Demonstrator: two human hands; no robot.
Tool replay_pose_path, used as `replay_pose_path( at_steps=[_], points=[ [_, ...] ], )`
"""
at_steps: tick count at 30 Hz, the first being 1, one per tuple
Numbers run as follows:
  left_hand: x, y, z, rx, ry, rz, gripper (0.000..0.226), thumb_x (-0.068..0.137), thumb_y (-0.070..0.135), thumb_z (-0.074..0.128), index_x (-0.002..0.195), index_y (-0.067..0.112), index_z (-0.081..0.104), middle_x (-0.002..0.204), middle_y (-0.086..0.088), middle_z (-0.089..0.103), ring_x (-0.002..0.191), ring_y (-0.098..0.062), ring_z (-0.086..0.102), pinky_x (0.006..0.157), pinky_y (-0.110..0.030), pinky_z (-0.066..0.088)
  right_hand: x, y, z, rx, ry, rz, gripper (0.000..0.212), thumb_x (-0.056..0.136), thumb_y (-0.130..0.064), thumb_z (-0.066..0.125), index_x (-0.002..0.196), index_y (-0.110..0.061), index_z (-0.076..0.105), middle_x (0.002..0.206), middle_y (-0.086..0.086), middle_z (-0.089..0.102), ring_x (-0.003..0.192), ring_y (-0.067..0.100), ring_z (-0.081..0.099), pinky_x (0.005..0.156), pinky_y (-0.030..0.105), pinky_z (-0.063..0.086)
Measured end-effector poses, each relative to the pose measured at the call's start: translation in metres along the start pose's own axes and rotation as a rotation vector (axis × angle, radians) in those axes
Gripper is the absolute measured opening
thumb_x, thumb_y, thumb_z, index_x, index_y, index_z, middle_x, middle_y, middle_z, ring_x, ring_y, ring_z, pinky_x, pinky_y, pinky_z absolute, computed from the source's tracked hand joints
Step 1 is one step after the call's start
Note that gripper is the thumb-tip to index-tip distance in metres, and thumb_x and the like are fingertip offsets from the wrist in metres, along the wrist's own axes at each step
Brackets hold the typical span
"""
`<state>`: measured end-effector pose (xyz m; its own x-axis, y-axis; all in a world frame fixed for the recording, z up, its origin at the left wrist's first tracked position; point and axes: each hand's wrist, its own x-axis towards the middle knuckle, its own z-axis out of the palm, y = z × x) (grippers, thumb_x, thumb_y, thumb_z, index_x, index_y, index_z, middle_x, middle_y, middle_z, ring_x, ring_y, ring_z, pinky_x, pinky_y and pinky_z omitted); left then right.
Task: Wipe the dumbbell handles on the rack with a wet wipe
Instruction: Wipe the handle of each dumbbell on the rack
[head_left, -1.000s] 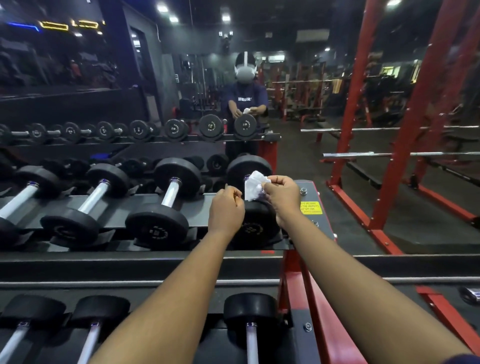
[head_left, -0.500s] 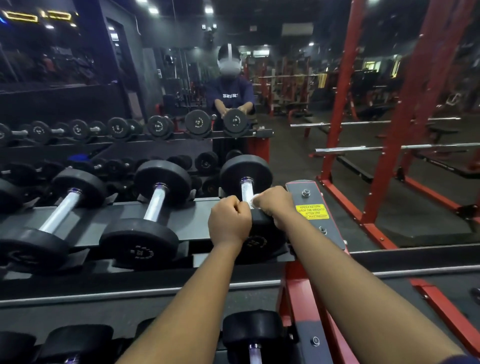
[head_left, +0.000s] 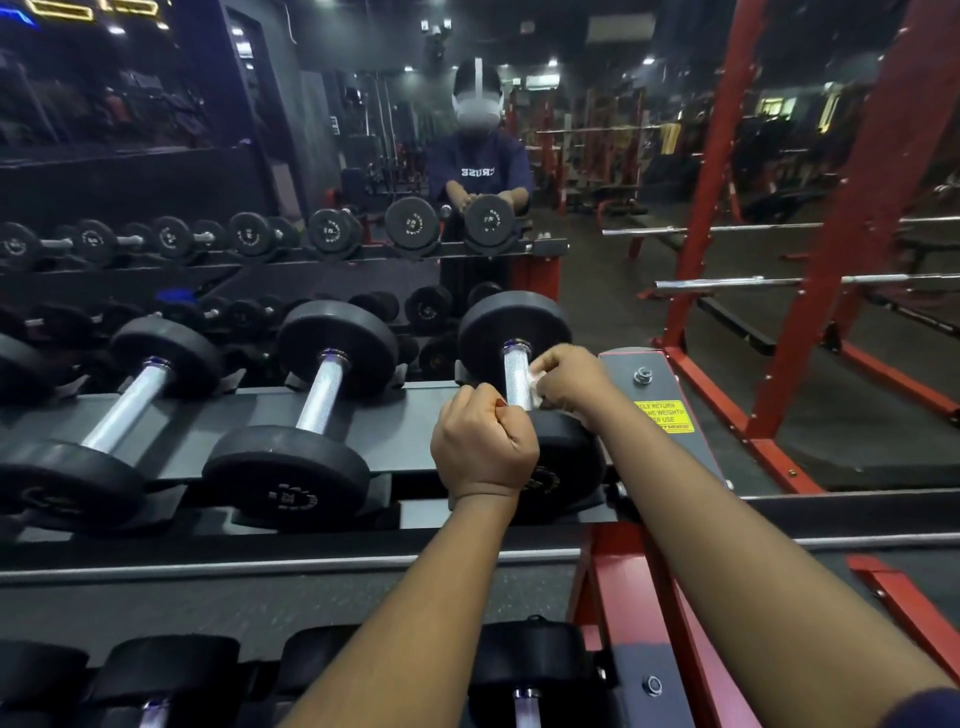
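Note:
The rightmost dumbbell (head_left: 511, 332) lies on the top shelf of the rack (head_left: 410, 415), its silver knurled handle (head_left: 515, 376) pointing away from me. My right hand (head_left: 569, 382) pinches a white wet wipe (head_left: 535, 387) against the right side of that handle. My left hand (head_left: 483, 447) is curled in a fist at the near end of the same handle, just over the near weight head; whether it grips the handle is hidden.
Two more dumbbells (head_left: 327, 384) (head_left: 130, 395) lie to the left on the shelf. A lower shelf holds further dumbbells (head_left: 524, 670). A red rack post with a yellow label (head_left: 665, 415) stands right. A mirror behind reflects a person. Red squat racks (head_left: 852, 234) are at right.
The wipe went from held up in the air down onto the rightmost handle. My right hand has since shifted slightly up along the handle, exposing the wipe; my left fist dropped toward the near end.

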<state>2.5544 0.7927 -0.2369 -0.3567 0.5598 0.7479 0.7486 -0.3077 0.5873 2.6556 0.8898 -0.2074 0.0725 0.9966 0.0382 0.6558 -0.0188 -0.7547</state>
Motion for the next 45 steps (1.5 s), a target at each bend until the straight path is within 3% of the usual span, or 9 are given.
replay_pose_path(
  at_steps=[5,9,13,20,23,28,33,37,45],
  points=[
    [0.0,0.0,0.0,0.0,0.014,0.015,0.018,0.069,0.021,0.032,0.056,0.013,0.041,0.055,0.001,0.041,0.049,-0.019,0.036,0.045,-0.02,0.019,0.025,0.012,0.014,0.66,-0.192,0.224,0.023,0.09,0.006,0.051,0.076,-0.01,0.06,0.069,0.009,0.065,0.051,0.012,0.064,0.051,0.021,0.055],
    [-0.001,0.001,0.0,0.007,0.025,0.011,0.02,0.07,0.021,0.033,0.056,0.011,0.043,0.055,0.0,0.043,0.049,-0.018,0.036,0.046,-0.018,0.017,0.016,0.023,0.013,0.47,-0.546,0.219,0.022,0.081,0.011,0.053,0.092,0.0,0.07,0.085,0.017,0.071,0.075,0.026,0.068,0.078,0.038,0.055],
    [-0.002,0.001,0.0,0.008,0.024,0.012,0.02,0.07,0.021,0.033,0.056,0.01,0.043,0.054,0.001,0.042,0.049,-0.016,0.035,0.047,-0.016,0.016,0.01,0.03,0.007,0.546,-0.685,0.254,0.021,0.08,0.014,0.049,0.087,0.003,0.066,0.077,0.017,0.067,0.067,0.024,0.065,0.061,0.031,0.055],
    [0.0,0.0,-0.001,0.004,0.012,0.006,0.02,0.07,0.021,0.033,0.056,0.011,0.043,0.054,0.0,0.042,0.048,-0.019,0.036,0.047,-0.021,0.02,0.022,0.006,0.014,0.964,-0.133,0.255,0.018,0.082,0.017,0.057,0.076,0.0,0.056,0.062,0.008,0.063,0.043,0.008,0.062,0.044,0.021,0.052],
    [0.0,0.001,-0.001,0.003,0.017,0.012,0.019,0.071,0.021,0.033,0.056,0.012,0.042,0.055,0.0,0.041,0.049,-0.019,0.036,0.047,-0.021,0.02,0.008,0.012,-0.001,0.796,-0.124,0.107,0.011,0.078,0.005,0.071,0.074,-0.001,0.063,0.072,0.015,0.063,0.051,0.015,0.061,0.054,0.023,0.053],
    [0.0,0.0,-0.001,0.013,0.03,0.017,0.019,0.07,0.021,0.034,0.056,0.011,0.043,0.055,0.001,0.041,0.05,-0.018,0.035,0.047,-0.018,0.016,-0.027,-0.001,-0.035,0.132,-0.512,-0.121,0.011,0.076,0.001,0.073,0.071,-0.008,0.068,0.066,0.005,0.066,0.059,0.013,0.055,0.057,0.024,0.046],
    [-0.001,0.001,-0.001,0.005,0.022,0.01,0.018,0.071,0.021,0.032,0.056,0.013,0.041,0.056,0.004,0.038,0.049,-0.018,0.035,0.048,-0.021,0.018,-0.023,-0.022,-0.018,-0.195,-0.197,-0.304,0.007,0.076,-0.022,0.076,0.071,-0.017,0.074,0.068,0.001,0.069,0.059,0.009,0.057,0.051,0.012,0.043],
    [-0.001,0.002,-0.001,0.007,0.025,0.007,0.019,0.07,0.02,0.032,0.056,0.012,0.041,0.055,0.002,0.039,0.049,-0.019,0.036,0.048,-0.022,0.02,0.002,-0.027,0.002,-0.342,0.055,-0.41,0.006,0.081,-0.028,0.072,0.084,-0.025,0.076,0.1,0.004,0.061,0.1,0.02,0.056,0.081,0.03,0.049],
    [-0.001,0.0,0.001,0.013,0.017,-0.005,0.019,0.069,0.023,0.033,0.057,0.013,0.044,0.056,-0.002,0.044,0.052,-0.02,0.037,0.049,-0.024,0.021,-0.019,-0.065,0.01,-0.799,-0.138,-0.444,0.026,0.091,-0.01,0.05,0.114,-0.007,0.062,0.119,0.013,0.058,0.108,0.032,0.057,0.081,0.037,0.046]
  ],
)
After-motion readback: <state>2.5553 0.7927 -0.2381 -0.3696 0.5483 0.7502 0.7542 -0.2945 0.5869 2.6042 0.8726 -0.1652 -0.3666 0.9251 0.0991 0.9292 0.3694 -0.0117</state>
